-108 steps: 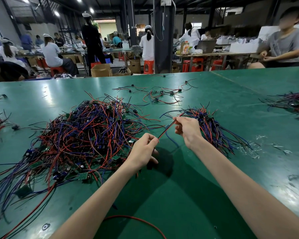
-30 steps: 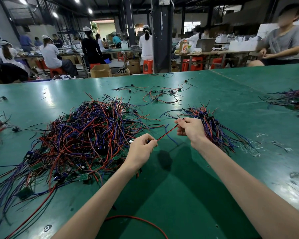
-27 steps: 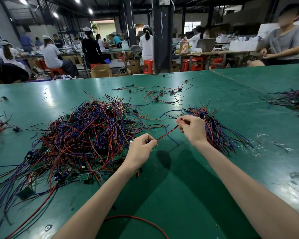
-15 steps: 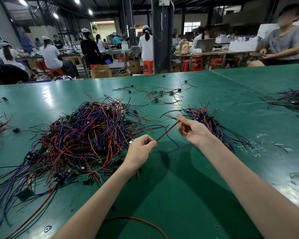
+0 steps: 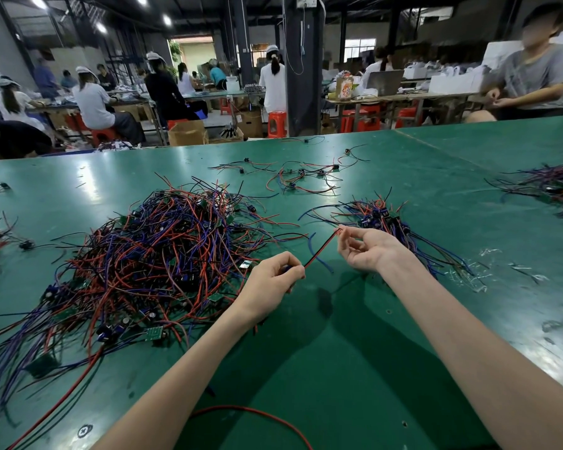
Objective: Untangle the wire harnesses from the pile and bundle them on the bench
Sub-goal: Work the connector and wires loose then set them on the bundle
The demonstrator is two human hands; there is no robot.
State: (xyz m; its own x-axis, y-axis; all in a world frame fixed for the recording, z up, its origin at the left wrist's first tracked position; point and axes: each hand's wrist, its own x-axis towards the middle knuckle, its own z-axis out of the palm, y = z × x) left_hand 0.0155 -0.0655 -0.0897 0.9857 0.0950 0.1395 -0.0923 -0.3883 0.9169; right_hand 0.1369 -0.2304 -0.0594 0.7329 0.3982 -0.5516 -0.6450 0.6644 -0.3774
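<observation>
My right hand (image 5: 368, 250) has rolled palm-up, fingers (image 5: 358, 230) slack at the wire (image 5: 320, 249) tip; left hand (image 5: 273, 280) still pinches it. It's free, ready for the bundle (image 5: 387, 222) right of centre.

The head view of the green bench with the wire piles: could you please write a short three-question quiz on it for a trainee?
1. True or false: the large tangled pile of red, blue and black wires lies to the person's right on the green bench top.
2. Multiple choice: the left hand pinches A) a thin red-and-black wire pair; B) a green circuit board; C) nothing.
3. Fill in: the smaller bundle of blue, red and black wires lies just beyond the ___ hand.

Key: 1 false, it lies to the left; 2 A; 3 right hand.
</observation>
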